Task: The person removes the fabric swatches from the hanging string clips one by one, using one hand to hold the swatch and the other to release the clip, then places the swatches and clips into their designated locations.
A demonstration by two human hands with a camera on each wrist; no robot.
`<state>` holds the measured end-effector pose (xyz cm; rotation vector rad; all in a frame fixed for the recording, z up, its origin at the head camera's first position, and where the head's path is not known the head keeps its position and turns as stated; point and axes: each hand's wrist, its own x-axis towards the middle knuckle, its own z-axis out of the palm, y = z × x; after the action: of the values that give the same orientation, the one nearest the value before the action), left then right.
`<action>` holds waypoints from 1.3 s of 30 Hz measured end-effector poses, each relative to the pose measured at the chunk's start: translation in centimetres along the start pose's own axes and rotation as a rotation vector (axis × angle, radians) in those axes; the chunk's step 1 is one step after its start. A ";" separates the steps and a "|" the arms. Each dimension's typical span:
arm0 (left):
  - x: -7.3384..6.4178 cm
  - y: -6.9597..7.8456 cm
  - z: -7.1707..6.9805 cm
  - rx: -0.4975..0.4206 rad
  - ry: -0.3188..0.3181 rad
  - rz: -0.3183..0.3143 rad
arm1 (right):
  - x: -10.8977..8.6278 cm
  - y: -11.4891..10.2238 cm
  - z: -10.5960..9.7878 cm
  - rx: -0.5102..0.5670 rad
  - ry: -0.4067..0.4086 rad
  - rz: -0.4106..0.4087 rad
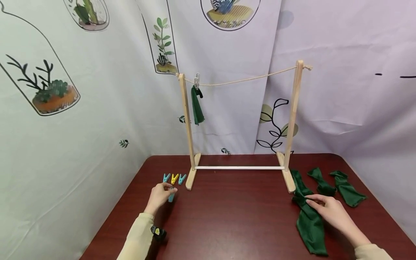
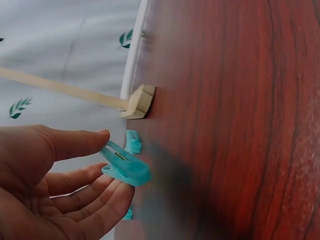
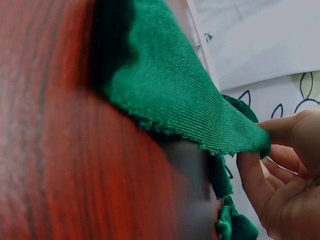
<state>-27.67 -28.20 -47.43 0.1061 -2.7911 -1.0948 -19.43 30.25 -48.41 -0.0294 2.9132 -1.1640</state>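
Between thumb and fingers my left hand (image 1: 160,196) pinches a blue clothespin (image 2: 125,167), held a little over the table at the left. Just beyond it lie a blue clothespin (image 1: 166,177), a yellow clothespin (image 1: 174,178) and another blue clothespin (image 1: 182,179). On the right, my right hand (image 1: 329,210) pinches a long green cloth (image 1: 310,227) near its middle; the fabric drapes from the fingertips toward the table in the right wrist view. Two smaller green cloths, one knotted-looking (image 1: 321,182) and one flared (image 1: 349,189), lie beyond that hand.
A wooden stand (image 1: 294,115) with a white crossbar (image 1: 238,168) rises at the table's back. Its string (image 1: 247,79) carries a small green cloth (image 1: 196,106) hung by a clear clip (image 1: 196,81). The dark red table (image 1: 237,216) meets a patterned curtain behind.
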 end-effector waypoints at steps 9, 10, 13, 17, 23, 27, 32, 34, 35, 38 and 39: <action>0.7 -0.4 0.3 0.028 -0.032 -0.030 | 0.7 0.3 -0.1 -0.050 -0.039 -0.022; 0.8 -0.4 0.3 0.031 -0.038 -0.038 | 0.7 0.3 -0.1 -0.052 -0.044 -0.025; 0.9 -0.5 0.3 0.034 -0.058 -0.052 | 0.9 0.4 0.2 -0.060 -0.048 -0.022; 0.9 -0.8 0.3 0.032 -0.066 -0.062 | 1.0 0.5 0.6 -0.066 -0.048 -0.030; 1.0 -1.1 0.7 0.017 -0.057 -0.079 | 1.2 0.6 0.9 -0.066 -0.052 -0.044; 1.1 -1.1 0.9 0.011 -0.062 -0.095 | 1.4 0.8 1.1 -0.054 -0.071 -0.039; 1.2 -1.0 1.0 0.017 -0.065 -0.104 | 1.7 0.8 1.2 -0.050 -0.094 -0.038; 1.1 -1.0 1.1 0.017 -0.065 -0.103 | 1.8 0.8 1.2 -0.057 -0.097 -0.041; 1.1 -1.0 1.1 0.021 -0.063 -0.099 | 1.9 0.8 1.2 -0.056 -0.100 -0.037; 1.0 -1.1 1.2 0.025 -0.061 -0.090 | 1.9 0.8 1.2 -0.038 -0.112 -0.030; 1.0 -1.0 1.2 0.022 -0.061 -0.088 | 1.9 0.8 1.2 -0.032 -0.116 -0.028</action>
<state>-28.79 -28.28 -48.91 0.2040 -2.8782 -1.1042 -21.34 29.94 -49.84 -0.1330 2.8383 -1.0811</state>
